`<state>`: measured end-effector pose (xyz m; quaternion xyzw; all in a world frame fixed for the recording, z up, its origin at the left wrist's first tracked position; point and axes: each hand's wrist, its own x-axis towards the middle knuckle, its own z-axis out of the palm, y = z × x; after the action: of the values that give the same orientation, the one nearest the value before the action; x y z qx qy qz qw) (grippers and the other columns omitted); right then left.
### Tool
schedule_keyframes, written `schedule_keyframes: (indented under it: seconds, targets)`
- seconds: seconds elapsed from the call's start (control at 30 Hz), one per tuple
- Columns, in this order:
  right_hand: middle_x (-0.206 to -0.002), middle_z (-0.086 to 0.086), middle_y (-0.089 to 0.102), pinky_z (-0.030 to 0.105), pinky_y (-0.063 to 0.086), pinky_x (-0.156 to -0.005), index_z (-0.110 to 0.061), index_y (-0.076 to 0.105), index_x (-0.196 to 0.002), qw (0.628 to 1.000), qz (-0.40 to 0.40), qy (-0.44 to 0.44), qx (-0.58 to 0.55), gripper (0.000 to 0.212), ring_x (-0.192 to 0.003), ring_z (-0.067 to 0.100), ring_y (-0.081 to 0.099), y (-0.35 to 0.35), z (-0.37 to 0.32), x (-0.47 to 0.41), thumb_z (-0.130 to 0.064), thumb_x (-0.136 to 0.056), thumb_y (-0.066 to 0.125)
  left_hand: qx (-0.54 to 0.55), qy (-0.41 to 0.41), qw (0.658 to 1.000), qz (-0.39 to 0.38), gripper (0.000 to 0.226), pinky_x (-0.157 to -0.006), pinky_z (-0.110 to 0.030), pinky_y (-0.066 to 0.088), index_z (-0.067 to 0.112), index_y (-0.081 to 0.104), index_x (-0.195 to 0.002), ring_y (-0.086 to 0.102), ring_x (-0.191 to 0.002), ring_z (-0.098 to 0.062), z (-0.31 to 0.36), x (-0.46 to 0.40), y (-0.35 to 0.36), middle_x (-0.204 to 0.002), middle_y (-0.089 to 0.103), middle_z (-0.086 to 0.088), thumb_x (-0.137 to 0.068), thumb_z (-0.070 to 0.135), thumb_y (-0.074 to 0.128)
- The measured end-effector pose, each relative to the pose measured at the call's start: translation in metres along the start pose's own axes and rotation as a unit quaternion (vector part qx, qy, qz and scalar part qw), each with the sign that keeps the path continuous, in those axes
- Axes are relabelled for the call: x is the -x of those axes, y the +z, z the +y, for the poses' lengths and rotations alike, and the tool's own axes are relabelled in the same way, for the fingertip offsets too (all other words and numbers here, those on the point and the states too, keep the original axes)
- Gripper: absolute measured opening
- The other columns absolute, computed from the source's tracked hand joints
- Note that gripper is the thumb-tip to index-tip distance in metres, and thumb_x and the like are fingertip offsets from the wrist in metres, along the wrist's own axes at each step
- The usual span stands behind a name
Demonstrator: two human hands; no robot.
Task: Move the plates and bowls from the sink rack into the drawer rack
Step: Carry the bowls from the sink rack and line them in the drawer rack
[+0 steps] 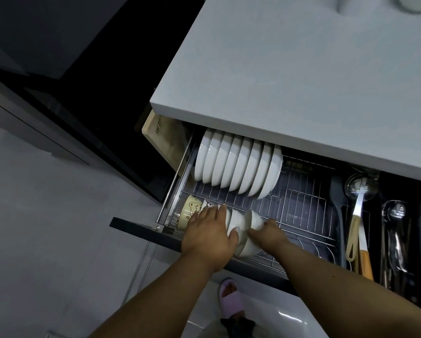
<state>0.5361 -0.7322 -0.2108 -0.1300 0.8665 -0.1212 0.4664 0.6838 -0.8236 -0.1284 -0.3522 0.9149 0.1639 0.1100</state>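
Both hands grip a row of white bowls (243,230) set on edge at the front of the drawer rack (302,206): left hand (208,234) clasps its left end, right hand (269,234) its right end. Behind the bowls stand white plates (238,164); left of them lies a bear-patterned bowl (191,211).

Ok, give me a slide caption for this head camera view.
Both hands, left and right, set white bowls into the drawer rack beside upright plates.
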Motion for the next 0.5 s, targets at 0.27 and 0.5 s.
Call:
schedule_keyframes:
  seconds: [0.27,0.5]
  targets:
    - [-0.129,0.015,0.057,0.039,0.051,-0.091,-0.005,0.041,-0.132,1.0,-0.014,0.009,-0.014,0.074,-0.113,0.031,0.059,-0.008,0.005,0.006,-0.05,-0.078,0.065,0.016,-0.013,1.0,-0.02,0.063,-0.113,-0.034,0.021,0.021,0.022,-0.148,0.03,-0.137,-0.018,0.0,0.001,-0.001,-0.149,0.037,0.0,-0.093,0.052,0.027]
    - [-0.118,0.011,0.061,0.023,0.041,-0.07,-0.007,0.054,-0.116,0.998,0.024,-0.049,-0.027,0.043,-0.102,0.027,0.058,-0.04,0.008,0.035,-0.041,-0.09,0.057,0.025,-0.016,0.999,-0.031,0.059,-0.106,-0.032,0.031,0.023,0.027,-0.146,0.039,-0.132,-0.018,0.005,0.001,-0.007,-0.145,0.043,0.001,-0.094,0.051,0.032]
